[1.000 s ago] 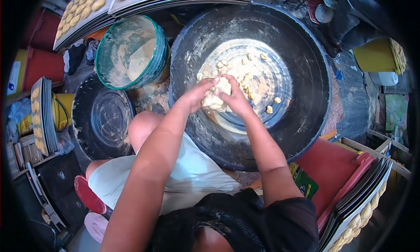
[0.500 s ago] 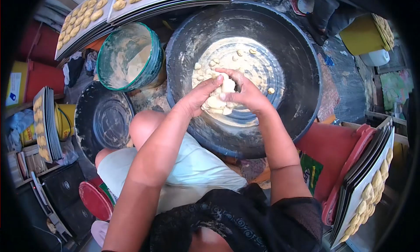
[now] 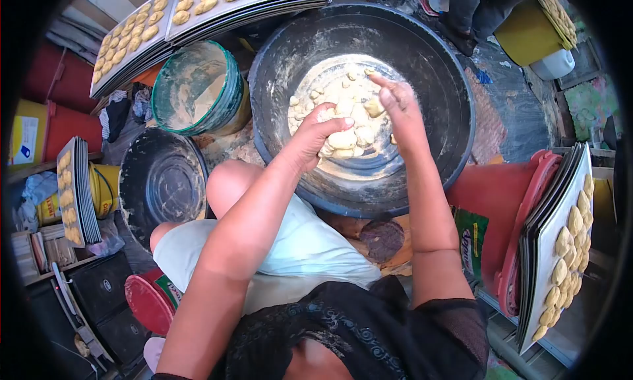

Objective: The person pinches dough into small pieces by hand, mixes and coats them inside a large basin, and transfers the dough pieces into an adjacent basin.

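Note:
A wide black basin [image 3: 428, 189] in front of me has a floury bottom with several pale dough lumps [image 3: 364, 135] on it. My left hand [image 3: 315, 135] is over its near-left part, fingers curled round a piece of dough [image 3: 341, 140] and thumb on top. To the right, my right hand [image 3: 401, 110] hangs over the basin with its fingers stretched out and apart. A small yellowish dough piece [image 3: 374, 107] is just left of its fingers; I cannot tell whether it touches them.
Stacked trays with shaped dough pieces [image 3: 135, 44] stand at the upper left, and another tray stack [image 3: 557, 261] leans by a red bucket [image 3: 494, 205] at right. A green-rimmed tub [image 3: 198, 87] and a smaller black basin [image 3: 161, 185] are on my left. A person's leg [image 3: 465, 17] shows at top.
My hands were together round the dough; now they are apart. The right hand has moved right and opened, while the left stays on dough. More small lumps show in the basin.

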Tool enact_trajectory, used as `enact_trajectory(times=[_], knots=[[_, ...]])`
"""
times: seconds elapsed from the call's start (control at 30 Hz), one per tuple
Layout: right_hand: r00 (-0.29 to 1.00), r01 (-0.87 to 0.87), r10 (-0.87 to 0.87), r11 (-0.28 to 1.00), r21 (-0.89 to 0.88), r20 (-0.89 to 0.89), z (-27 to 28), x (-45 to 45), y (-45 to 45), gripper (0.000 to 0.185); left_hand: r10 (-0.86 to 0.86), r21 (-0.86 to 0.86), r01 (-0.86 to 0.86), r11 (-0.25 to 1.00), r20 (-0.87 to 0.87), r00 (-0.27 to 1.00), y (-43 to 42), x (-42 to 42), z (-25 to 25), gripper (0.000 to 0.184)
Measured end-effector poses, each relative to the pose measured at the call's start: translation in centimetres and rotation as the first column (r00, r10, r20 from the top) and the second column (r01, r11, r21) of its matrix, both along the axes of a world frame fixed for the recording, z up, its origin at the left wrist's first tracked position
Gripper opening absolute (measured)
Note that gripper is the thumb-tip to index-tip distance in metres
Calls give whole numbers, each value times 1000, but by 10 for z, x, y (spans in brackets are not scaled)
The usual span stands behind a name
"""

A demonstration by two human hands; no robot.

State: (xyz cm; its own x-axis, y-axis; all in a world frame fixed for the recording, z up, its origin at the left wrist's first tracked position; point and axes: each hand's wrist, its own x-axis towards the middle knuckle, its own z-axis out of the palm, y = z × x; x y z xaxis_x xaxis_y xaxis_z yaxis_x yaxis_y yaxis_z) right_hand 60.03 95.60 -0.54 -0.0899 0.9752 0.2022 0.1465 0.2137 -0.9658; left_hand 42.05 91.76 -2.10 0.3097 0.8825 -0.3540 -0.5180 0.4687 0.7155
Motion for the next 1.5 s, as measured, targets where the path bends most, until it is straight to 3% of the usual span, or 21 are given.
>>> enact_trajectory(times=[0.03, 0.07, 0.17, 0.2, 0.3, 0.33, 0.43, 0.47, 0.57, 0.6, 0.7, 0.73, 0.83, 0.9, 0.97, 1.0, 1.1, 1.27, 1.37, 1.47, 1.5], knots=[[986, -68, 47, 990, 128, 161, 8, -2, -11, 29, 21, 18, -20, 1000, -62, 998, -4, 2, 1, 50], [923, -178, 190, 982, -68, 335, 21, -1, -25, 37, 24, 15, -23, 1000, -74, 997, -8, 3, 1, 49], [927, -330, 336, 942, -64, 169, 4, 1, -26, 35, 15, 20, -14, 1000, -67, 998, -19, -4, -5, 46], [966, -257, 258, 930, -262, -30, 8, -2, -28, 29, -4, 25, 5, 1000, -32, 999, -23, -8, -13, 45], [916, -47, -134, 900, -433, -377, 7, -4, -22, 29, 25, -57, -24, 998, 12, 1000, -37, -15, -8, 55], [948, -153, 20, 903, -401, -317, -5, 9, -13, 36, 51, -84, -47, 995, 48, 998, -39, -17, -7, 55], [931, -302, 303, 953, -39, 202, -5, 7, -18, 45, 81, -110, -65, 992, 148, 986, -32, -20, -4, 54], [898, -401, 430, 888, -226, 95, 4, 3, -26, 47, 81, -109, -62, 992, 181, 980, -30, -21, -3, 54], [880, -467, 474, 877, -114, 40, -12, -13, -31, 52, -17, -70, 22, 997, 63, 998, -22, -23, -2, 45], [898, -439, 415, 865, -243, -145, -24, -17, -28, 46, -55, -55, 55, 997, 1, 998, -21, -22, -5, 45], [854, -520, 438, 727, -448, -279, -37, -2, -11, 34, -162, -39, 158, 987, -116, 980, -16, -23, -17, 43], [916, -380, 250, 791, -480, -313, -36, -2, -11, 25, -189, -45, 186, 982, -107, 976, -14, -25, -19, 42], [727, -310, -9, 888, -340, -686, -35, 10, -1, 31, -194, -91, 190, 978, -41, 980, -11, -26, -19, 39], [938, -241, 173, 949, -204, -300, -27, 12, -5, 44, -157, -122, 158, 980, 20, 987, -11, -25, -18, 40], [955, -239, 242, 970, -37, 174, -10, 12, -14, 57, -106, -143, 117, 983, 84, 991, -10, -25, -19, 45], [945, -323, 327, 940, -111, 20, -1, 6, -21, 55, -110, -102, 122, 987, 111, 988, -11, -25, -20, 48], [744, -579, 576, 809, -106, 339, -10, 3, -23, 50, -141, -6, 144, 990, 151, 978, -14, -26, -21, 58], [905, -422, 347, 811, -406, -247, -27, -5, -24, 23, -177, -48, 193, 980, 231, 957, -15, -28, -18, 61], [904, -388, 247, 819, -423, -350, -22, -7, -25, 20, -180, -84, 209, 974, 264, 948, -14, -28, -17, 57], [879, -451, 345, 824, -342, -329, 3, -12, -27, 18, -133, -81, 155, 985, 228, 964, -14, -28, -16, 53], [890, -455, 426, 854, -252, -163, 2, -10, -26, 17, -139, -80, 161, 984, 230, 963, -13, -28, -17, 53]])
